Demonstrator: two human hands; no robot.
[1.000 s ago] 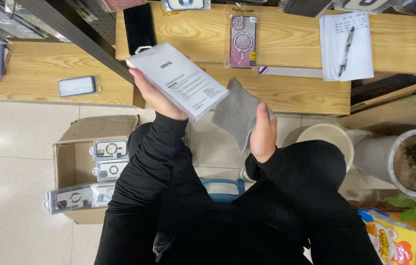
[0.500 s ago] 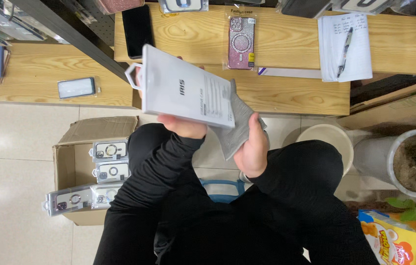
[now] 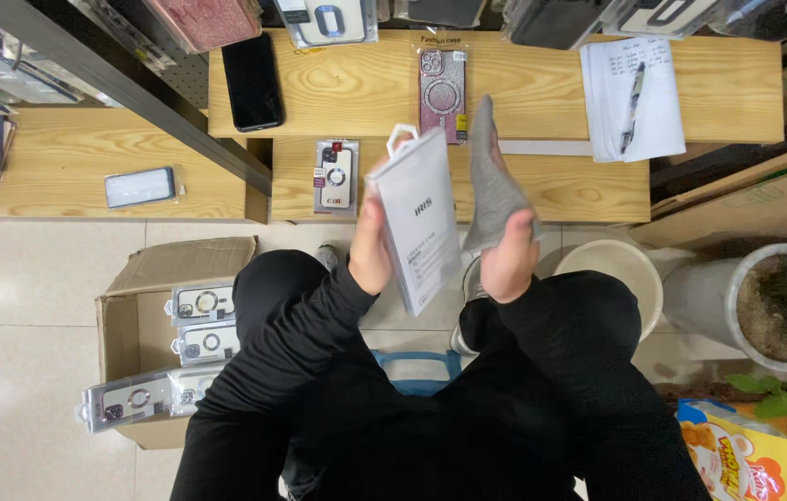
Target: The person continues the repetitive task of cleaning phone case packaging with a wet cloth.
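Note:
My left hand grips a white flat phone-case package with a hang tab at its top, held upright in front of me. Beside it, my right hand holds a grey cloth raised against the package's right edge. Both arms are in black sleeves above my black-clad knees. Behind the hands runs a low wooden bench with a packaged phone case lying on it.
A cardboard box with several packaged phone cases stands on the tiled floor at my left. The upper wooden shelf carries a black phone, a glittery pink case and a notepad with a pen. A white bucket and potted plant stand right.
The package has turned from a tilted, flat-facing pose to upright and edge-on. My right hand has lifted the grey cloth from under the package up along its right side.

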